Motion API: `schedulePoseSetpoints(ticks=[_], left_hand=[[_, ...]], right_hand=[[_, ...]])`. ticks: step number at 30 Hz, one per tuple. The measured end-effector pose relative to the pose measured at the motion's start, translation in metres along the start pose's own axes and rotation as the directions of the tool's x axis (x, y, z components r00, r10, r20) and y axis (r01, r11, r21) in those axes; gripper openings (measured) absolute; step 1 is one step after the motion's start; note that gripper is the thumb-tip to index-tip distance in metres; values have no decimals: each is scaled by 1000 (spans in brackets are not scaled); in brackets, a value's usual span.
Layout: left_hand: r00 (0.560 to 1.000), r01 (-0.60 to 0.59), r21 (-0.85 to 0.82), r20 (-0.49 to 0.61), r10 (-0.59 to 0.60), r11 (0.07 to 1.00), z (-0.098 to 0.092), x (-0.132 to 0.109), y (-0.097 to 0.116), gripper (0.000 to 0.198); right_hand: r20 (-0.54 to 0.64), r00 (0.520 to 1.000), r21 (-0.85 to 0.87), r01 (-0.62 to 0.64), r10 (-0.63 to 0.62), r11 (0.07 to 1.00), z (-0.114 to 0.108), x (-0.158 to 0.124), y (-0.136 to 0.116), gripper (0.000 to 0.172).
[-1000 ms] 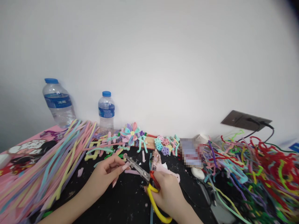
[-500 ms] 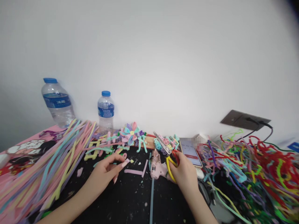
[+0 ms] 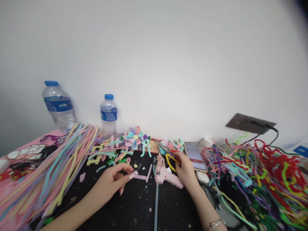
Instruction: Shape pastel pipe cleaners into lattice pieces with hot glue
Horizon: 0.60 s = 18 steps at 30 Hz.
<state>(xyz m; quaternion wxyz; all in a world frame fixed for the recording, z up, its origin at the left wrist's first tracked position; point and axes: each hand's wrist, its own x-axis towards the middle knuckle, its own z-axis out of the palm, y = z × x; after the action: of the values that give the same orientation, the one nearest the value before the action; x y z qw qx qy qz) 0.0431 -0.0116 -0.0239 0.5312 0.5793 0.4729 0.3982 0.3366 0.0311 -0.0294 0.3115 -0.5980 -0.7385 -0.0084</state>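
Scissors (image 3: 168,154) go down by the glue gun (image 3: 166,175) under my right hand (image 3: 185,170), fingers loosely curled on the handles; left hand (image 3: 113,181) pinches a pink stem (image 3: 141,176), so gluing looks next.

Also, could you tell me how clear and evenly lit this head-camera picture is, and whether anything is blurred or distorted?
Head view: soft, even light on the white wall, no glare or hard shadows; wide-lens bending curves the edges and darkens the top right corner; the phone screen is pixelated; the left hand, right hand and pink glue gun look fairly sharp.
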Motion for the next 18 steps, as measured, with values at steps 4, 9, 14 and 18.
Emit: schedulePoseSetpoints(ticks=[4, 9, 14, 18], left_hand=[[999, -2, -5, 43, 2, 1000, 1, 0, -5, 22], [990, 2, 2, 138, -2, 1000, 6, -1, -5, 23], [978, -2, 7, 209, 0, 1000, 10, -4, -4, 27], [970, 13, 10, 241, -15, 1000, 12, -7, -3, 27]], right_hand=[[-123, 986, 55, 119, -112, 991, -10, -4, -21, 32], [20, 920, 215, 378, -391, 900, -16, -28, -74, 29], [77, 845, 302, 486, -529, 820, -11, -40, -106, 22], [64, 845, 331, 483, -530, 810, -11, -40, -111, 16]])
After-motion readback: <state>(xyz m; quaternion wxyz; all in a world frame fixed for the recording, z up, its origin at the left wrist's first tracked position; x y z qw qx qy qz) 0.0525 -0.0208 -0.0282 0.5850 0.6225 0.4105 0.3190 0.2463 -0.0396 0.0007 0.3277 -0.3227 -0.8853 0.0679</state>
